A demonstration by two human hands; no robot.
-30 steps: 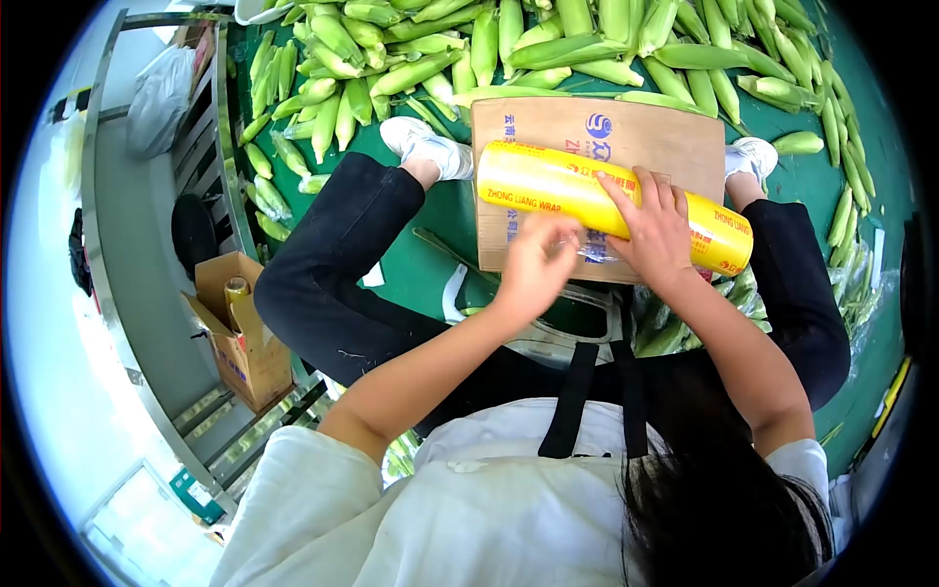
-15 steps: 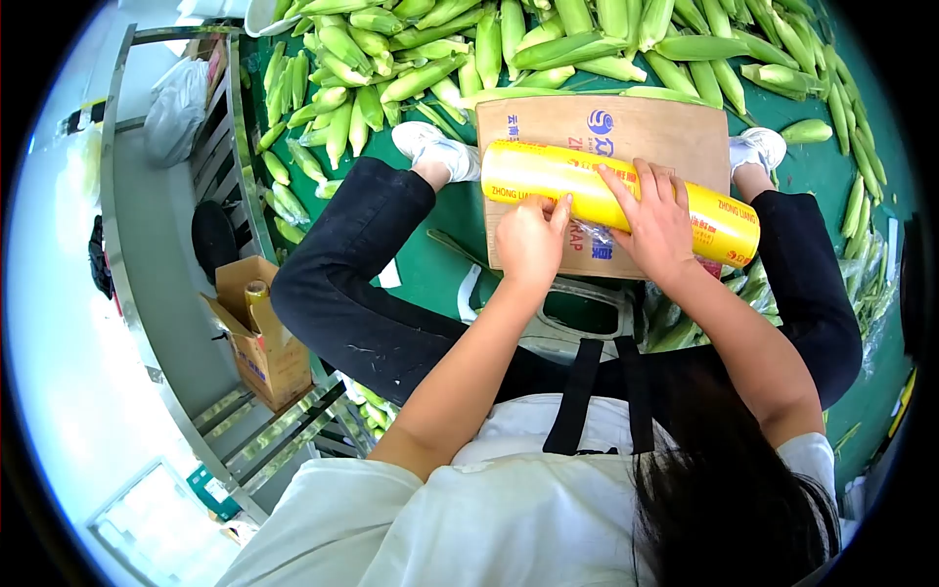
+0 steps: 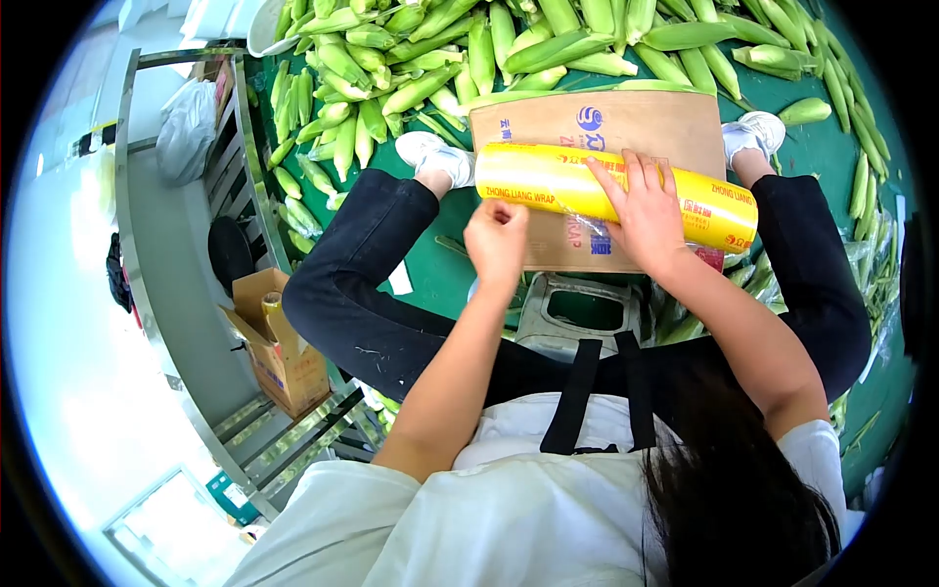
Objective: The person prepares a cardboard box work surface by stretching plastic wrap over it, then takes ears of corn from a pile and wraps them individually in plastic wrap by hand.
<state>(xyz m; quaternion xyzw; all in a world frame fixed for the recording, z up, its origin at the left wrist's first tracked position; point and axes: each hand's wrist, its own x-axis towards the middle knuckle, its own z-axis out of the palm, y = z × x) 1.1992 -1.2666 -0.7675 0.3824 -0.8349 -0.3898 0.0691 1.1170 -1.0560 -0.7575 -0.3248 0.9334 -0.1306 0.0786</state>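
A yellow roll of plastic wrap (image 3: 548, 179) with red print lies across a flat brown cardboard piece (image 3: 685, 115) between my legs. My right hand (image 3: 646, 210) rests on the roll right of its middle, fingers stretched out over the top. Just below the roll's left end is my left hand (image 3: 497, 240), its fingers curled in a pinch; what they hold, if anything, is too small to make out. Some crumpled clear film (image 3: 587, 223) shows under the roll's lower edge, between the two hands.
Green-husked corn (image 3: 430, 68) is heaped beyond the cardboard on the green floor (image 3: 401, 230). A grey stool (image 3: 553, 318) is in front of me. An open carton (image 3: 284, 342) with a roll inside stands on a metal rack (image 3: 147, 264) to the left. Bagged corn (image 3: 871, 264) lies at right.
My left hand has moved left and slightly down, off the roll's surface, and its fingers have curled in. My right hand stays on the roll. The view has shifted slightly.
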